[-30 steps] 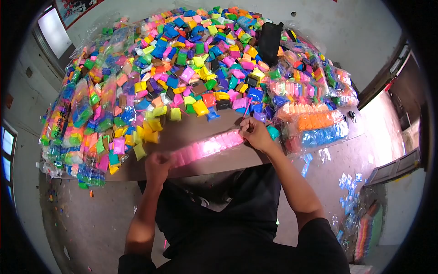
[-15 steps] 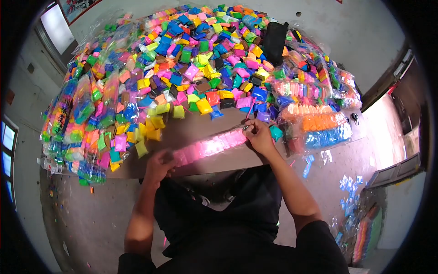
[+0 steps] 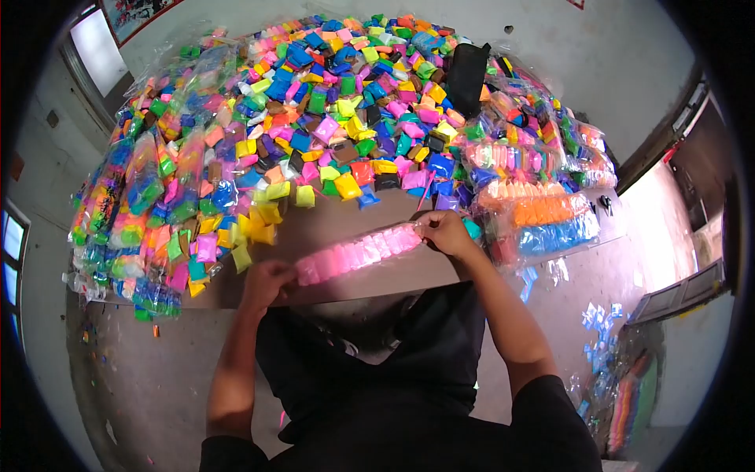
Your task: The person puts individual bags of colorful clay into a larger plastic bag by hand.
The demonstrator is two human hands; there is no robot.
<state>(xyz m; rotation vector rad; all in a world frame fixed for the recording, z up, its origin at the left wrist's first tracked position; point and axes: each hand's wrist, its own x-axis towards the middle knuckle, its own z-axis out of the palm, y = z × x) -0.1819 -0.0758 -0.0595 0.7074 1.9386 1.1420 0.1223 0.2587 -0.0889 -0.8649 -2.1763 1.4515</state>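
A long clear bag filled with a row of pink packets lies slantwise over the front part of the brown table. At its right end, my right hand pinches the plastic between thumb and fingers. My left hand is closed on the bag's left end, close to the table's front edge. Small yellow packets lie just beyond my left hand. A thin pink stick-like thing stands out beyond my right hand.
A large heap of coloured packets covers the far part of the table, with a black pouch on it. Filled clear bags are stacked at the right, more at the left. Blue scraps litter the floor.
The pink bag has shifted slightly left at its right end, with my right hand. My left hand has moved a little to the left. The camera view has shifted slightly.
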